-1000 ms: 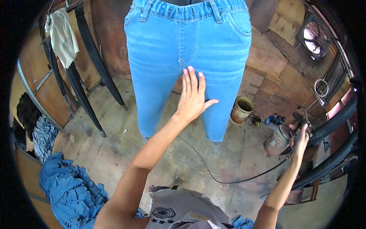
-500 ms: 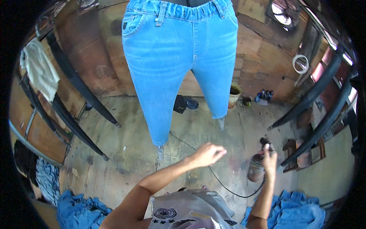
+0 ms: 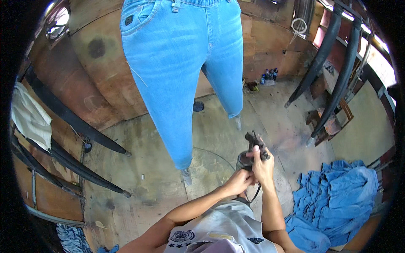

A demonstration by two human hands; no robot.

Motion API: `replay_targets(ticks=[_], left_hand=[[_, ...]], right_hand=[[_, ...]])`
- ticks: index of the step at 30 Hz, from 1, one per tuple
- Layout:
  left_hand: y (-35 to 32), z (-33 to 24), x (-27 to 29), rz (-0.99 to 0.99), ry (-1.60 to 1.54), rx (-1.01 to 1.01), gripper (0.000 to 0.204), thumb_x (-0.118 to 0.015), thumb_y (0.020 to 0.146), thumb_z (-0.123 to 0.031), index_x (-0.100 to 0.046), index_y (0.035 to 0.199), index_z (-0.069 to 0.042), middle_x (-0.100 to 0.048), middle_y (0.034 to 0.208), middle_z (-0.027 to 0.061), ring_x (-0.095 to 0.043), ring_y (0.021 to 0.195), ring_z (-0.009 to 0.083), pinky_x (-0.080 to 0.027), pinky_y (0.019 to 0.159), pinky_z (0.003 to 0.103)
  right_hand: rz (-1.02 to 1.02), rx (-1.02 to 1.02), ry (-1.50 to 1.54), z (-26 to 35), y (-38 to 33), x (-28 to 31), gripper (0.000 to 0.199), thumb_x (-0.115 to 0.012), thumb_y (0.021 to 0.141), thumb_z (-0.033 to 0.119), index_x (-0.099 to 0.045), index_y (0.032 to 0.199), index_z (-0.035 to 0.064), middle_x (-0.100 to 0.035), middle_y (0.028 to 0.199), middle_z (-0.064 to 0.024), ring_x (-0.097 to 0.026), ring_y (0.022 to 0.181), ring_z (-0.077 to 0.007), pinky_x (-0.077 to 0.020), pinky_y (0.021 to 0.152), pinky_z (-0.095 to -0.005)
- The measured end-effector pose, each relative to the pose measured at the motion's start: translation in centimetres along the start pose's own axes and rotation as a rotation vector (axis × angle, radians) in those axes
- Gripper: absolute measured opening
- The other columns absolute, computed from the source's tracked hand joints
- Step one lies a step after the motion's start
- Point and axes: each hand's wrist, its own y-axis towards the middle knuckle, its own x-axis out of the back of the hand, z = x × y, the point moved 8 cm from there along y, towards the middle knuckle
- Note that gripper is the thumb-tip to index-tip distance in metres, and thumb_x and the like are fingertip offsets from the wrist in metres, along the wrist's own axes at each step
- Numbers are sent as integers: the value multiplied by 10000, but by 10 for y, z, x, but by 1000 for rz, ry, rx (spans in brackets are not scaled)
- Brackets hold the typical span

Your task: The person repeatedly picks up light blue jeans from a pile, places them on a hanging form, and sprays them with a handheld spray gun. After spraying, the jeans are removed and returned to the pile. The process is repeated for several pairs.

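Note:
A spray gun (image 3: 254,140) with a dark round cup hangs from my right hand (image 3: 263,168), whose fingers wrap round its handle. My left hand (image 3: 238,182) is closed just below the cup, close to the right wrist; what its fingers grip is hidden. A thin dark hose (image 3: 255,195) drops beside my right forearm and loops over the floor. In front of me, light blue jeans (image 3: 168,76) are stretched on a legged form, its grey foot ends (image 3: 186,176) showing under the hems. The gun is apart from the jeans, below the shorter-looking far leg.
Padded black poles (image 3: 80,114) slant in at left, one draped with white cloth (image 3: 30,116). More black poles (image 3: 318,59) stand at right by a wooden chair (image 3: 333,122). Blue garments (image 3: 337,202) are heaped at lower right. Bottles (image 3: 269,76) stand by the far wall.
My right hand has brought the spray gun left and in front of my body. My left hand has come to meet it under the cup. The view has swung to the right.

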Motion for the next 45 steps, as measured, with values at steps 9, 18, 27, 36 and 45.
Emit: replay_targets(ticks=[9,18,27,36,45], left_hand=[[-11,-133,53,-464,168,-430,174,-641,914,-97,-703,1059,-26,-696,848,202,-688,775,388,-538,653,414],[-21,-155,92,-526,221,-467,265,-662,929,-120,-695,1170,-16,-759,903,110,-734,797,156,-572,675,293],[-73,-296,256,-1320,740,-821,157,-646,897,-6,-692,1044,25,-726,985,117,-677,943,182,-529,885,330],[-47,-417,404,-1268,1094,-392,1085,-812,753,-414,-217,1489,116,-340,1504,311,-354,1415,334,-274,1168,363],[-33,-412,420,-1110,885,-421,1170,-852,730,-374,-136,1482,165,-389,1457,329,-425,1358,309,-333,1129,334]], right_hand=[[-49,475,304,145,-2,39,600,-569,994,344,-429,1452,-16,-718,888,-100,-549,675,-69,-458,644,-242],[86,210,187,98,65,28,344,-562,1008,258,-574,1263,29,-644,737,-26,-532,591,-68,-427,532,-239],[250,109,41,63,141,-1,412,-620,966,210,-590,1356,81,-624,741,6,-556,638,-62,-471,610,-253],[73,389,358,114,161,61,383,-496,1035,367,-584,1177,23,-633,720,-58,-427,420,-52,-322,379,-207],[354,-26,-373,-6,145,-28,476,-659,936,257,-566,1361,65,-654,722,-124,-596,680,-121,-499,706,-310]])
